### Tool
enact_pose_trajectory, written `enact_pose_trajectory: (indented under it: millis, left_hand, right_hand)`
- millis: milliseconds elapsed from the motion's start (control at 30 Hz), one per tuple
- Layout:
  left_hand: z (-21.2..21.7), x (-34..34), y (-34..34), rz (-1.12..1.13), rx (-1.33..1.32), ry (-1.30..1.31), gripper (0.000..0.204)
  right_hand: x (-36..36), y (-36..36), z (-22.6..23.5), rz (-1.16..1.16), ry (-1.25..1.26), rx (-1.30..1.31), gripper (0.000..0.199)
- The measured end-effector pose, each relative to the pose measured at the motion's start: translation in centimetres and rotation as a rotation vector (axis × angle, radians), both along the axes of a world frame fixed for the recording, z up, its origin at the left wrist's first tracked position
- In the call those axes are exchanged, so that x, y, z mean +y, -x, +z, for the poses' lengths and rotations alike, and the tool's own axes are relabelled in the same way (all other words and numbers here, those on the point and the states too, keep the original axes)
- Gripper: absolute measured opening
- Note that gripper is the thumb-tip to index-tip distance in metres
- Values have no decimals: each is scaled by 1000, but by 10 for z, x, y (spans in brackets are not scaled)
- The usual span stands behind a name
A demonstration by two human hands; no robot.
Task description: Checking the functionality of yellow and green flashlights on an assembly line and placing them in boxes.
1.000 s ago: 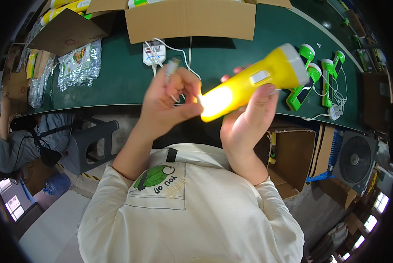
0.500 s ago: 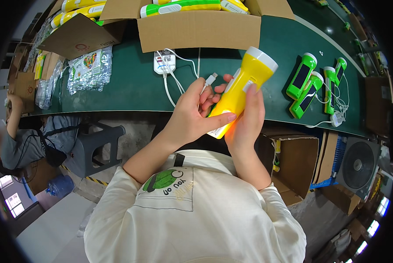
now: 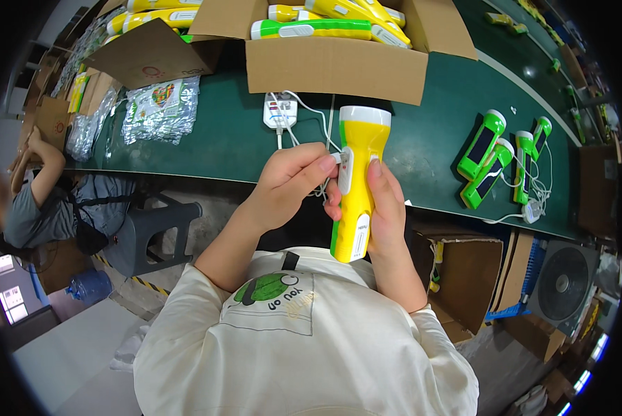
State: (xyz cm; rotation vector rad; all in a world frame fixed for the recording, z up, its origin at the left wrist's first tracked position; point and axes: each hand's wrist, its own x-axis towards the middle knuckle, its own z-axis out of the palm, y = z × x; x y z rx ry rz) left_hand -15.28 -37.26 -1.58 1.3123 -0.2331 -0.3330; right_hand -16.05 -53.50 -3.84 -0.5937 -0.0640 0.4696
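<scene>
Evidently gripping a yellow-and-green flashlight (image 3: 356, 208) around its barrel with the right hand (image 3: 388, 208), grip closed, thumb along the near side and fingers curled behind; probably wrapped so to brace the body against pressure from the other side. Pinching a white cable plug (image 3: 337, 158) between thumb and forefinger of the left hand (image 3: 288, 186), grip narrowed to the plug's width, right up against the white side panel (image 3: 346, 173) of the flashlight. Cannot tell whether seated in a socket or merely touching. Held above the near edge of the table (image 3: 231, 132), head toward the cardboard box (image 3: 335, 73), tail toward the body; likely angled to bring that panel within sight and reach of the left hand. Note also, just before the box, a white charging block (image 3: 281, 111), perhaps placed centrally for easy cable reach. Off to the right, green flashlights (image 3: 476, 154) with dark panels, grouped near tangled white cables (image 3: 541, 179), presumably for charging.
</scene>
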Motion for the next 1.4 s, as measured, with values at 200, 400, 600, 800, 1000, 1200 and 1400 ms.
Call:
enact_pose_trajectory:
  millis: [200, 400, 600, 800, 1000, 1200, 1400]
  left_hand:
    - [1, 8, 0, -43, -62, -31, 25]
    - [7, 16, -4, -134, -95, -52, 24]
    - [10, 15, -2, -189, -72, -187, 26]
    - [7, 11, -4, -103, 57, -148, 28]
    - [-51, 24, -3, 7, 4, 354, 36]
    - [-65, 62, -30, 75, -36, 873, 40]
    - [-76, 66, -33, 151, 137, 933, 39]
  right_hand:
    - [6, 4, 11, 12, 75, 46, 45]
    - [-1, 1, 10, 65, 243, -52, 44]
    - [-2, 0, 2, 120, 217, -2, 44]
    - [-1, -1, 6, 93, 236, -72, 46]
    - [-3, 9, 40, 13, 755, -490, 53]
    - [-19, -17, 51, -147, 793, -526, 58]
    - [-14, -106, 77, -487, 1527, -1272, 59]
